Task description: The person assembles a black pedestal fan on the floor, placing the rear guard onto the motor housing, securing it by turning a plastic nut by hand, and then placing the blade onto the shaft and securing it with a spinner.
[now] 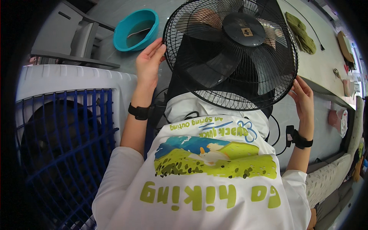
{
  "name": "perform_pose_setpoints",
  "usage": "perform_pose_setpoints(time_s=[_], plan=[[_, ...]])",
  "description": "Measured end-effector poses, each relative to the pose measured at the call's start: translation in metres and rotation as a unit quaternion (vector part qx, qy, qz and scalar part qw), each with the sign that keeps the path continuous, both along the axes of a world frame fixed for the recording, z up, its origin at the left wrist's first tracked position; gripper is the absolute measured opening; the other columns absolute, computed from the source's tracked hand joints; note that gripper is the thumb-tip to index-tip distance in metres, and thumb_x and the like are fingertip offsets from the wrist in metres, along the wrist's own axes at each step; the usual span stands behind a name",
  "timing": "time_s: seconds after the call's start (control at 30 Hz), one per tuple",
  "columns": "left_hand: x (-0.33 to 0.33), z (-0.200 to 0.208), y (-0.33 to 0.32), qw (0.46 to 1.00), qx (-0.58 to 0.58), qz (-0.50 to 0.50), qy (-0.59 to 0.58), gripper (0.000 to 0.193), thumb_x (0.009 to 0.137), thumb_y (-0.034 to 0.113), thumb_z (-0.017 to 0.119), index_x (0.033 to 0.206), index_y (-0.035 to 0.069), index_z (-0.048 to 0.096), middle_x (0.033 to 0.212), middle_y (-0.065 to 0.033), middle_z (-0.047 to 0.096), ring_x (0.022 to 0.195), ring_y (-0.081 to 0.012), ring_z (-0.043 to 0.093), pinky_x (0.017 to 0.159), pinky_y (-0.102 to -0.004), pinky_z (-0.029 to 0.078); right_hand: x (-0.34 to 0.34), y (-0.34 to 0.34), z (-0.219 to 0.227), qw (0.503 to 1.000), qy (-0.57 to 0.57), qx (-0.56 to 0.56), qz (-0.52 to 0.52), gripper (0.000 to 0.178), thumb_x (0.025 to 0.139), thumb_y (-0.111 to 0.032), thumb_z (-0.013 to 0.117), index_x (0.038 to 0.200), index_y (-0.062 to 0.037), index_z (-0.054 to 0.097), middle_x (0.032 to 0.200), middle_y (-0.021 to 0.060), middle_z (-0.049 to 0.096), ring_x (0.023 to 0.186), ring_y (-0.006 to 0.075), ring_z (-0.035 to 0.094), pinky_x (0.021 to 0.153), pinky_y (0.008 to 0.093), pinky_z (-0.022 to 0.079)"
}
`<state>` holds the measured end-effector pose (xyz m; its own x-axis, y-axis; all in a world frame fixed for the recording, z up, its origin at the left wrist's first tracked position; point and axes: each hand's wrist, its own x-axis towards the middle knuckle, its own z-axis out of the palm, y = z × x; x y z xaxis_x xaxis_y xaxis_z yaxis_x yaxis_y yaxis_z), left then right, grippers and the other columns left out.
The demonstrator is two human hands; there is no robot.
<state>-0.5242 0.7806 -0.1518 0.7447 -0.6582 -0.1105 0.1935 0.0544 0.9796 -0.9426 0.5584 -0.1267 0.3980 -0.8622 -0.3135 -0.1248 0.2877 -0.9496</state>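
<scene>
A black electric fan [244, 30] with a round wire grille lies across my lap, its front turned up toward me. Dark translucent blades show through the wires. My left hand [150, 59] pinches the grille's rim at the left, thumb and fingers closed on it. On the opposite side, lower down, the fingers of my right hand [303, 96] are closed on the same rim, their tips partly hidden behind it. Both wrists wear black bands. The fan's stand and base cannot be made out.
At the far left stands a teal basin [118, 41] with liquid in it. A white carrier [76, 73] with a blue grid top is beside my left arm. A long table [312, 65] at the right bears green gloves [301, 32]. Behind my right arm is a sofa [326, 188].
</scene>
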Motion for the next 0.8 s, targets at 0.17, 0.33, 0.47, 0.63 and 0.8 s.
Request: perform_pose_setpoints(time_s=[0.17, 0.33, 0.47, 0.63, 0.8], plan=[[-0.003, 0.003, -0.003, 1.0, -0.004, -0.002, -0.012, 0.038, 0.091, 0.008, 0.064, 0.128, 0.0, 0.057, 0.116, -0.0063, 0.065, 0.095, -0.0102, 0.062, 0.079, -0.024, 0.05, 0.007, 0.007, 0.008, 1.0, -0.003, -0.028, 0.011, 0.053, 0.093, -0.006, 0.061, 0.143, -0.0109, 0.043, 0.1, -0.0011, 0.062, 0.084, 0.0056, 0.06, 0.073, 0.0215, 0.054], [0.001, 0.003, -0.002, 1.0, 0.003, -0.017, -0.017, 0.041, 0.089, 0.01, 0.068, 0.128, 0.0, 0.058, 0.12, -0.007, 0.063, 0.092, -0.0077, 0.06, 0.074, -0.0221, 0.048, 0.013, 0.01, 0.019, 0.998, -0.007, -0.043, 0.048, 0.063, 0.091, -0.002, 0.06, 0.148, -0.0166, 0.036, 0.098, -0.0027, 0.059, 0.083, 0.0051, 0.059, 0.074, 0.0213, 0.054], [0.002, 0.005, -0.001, 1.0, 0.007, -0.023, -0.019, 0.042, 0.089, 0.01, 0.068, 0.128, 0.0, 0.058, 0.118, -0.0068, 0.064, 0.091, -0.0073, 0.06, 0.074, -0.0216, 0.047, 0.009, 0.004, 0.016, 0.995, 0.031, -0.075, 0.062, 0.061, 0.09, -0.003, 0.061, 0.146, -0.0154, 0.039, 0.095, -0.0038, 0.057, 0.081, 0.005, 0.058, 0.073, 0.0218, 0.054], [0.002, 0.005, 0.0, 1.0, 0.002, -0.027, -0.009, 0.041, 0.089, 0.009, 0.067, 0.128, 0.0, 0.057, 0.117, -0.0067, 0.064, 0.091, -0.0073, 0.06, 0.075, -0.0213, 0.047, 0.01, 0.002, 0.019, 0.992, 0.051, -0.085, 0.072, 0.061, 0.089, -0.003, 0.062, 0.145, -0.014, 0.041, 0.089, -0.0054, 0.056, 0.079, 0.0039, 0.056, 0.072, 0.0219, 0.054], [0.002, 0.009, 0.0, 0.999, 0.003, -0.037, 0.011, 0.039, 0.09, 0.009, 0.066, 0.128, 0.004, 0.058, 0.112, -0.0013, 0.064, 0.093, -0.0068, 0.06, 0.077, -0.0209, 0.048, 0.007, 0.001, 0.017, 0.991, 0.053, -0.095, 0.079, 0.061, 0.089, -0.003, 0.063, 0.145, -0.0129, 0.041, 0.089, -0.006, 0.056, 0.079, 0.0036, 0.056, 0.072, 0.0224, 0.054]])
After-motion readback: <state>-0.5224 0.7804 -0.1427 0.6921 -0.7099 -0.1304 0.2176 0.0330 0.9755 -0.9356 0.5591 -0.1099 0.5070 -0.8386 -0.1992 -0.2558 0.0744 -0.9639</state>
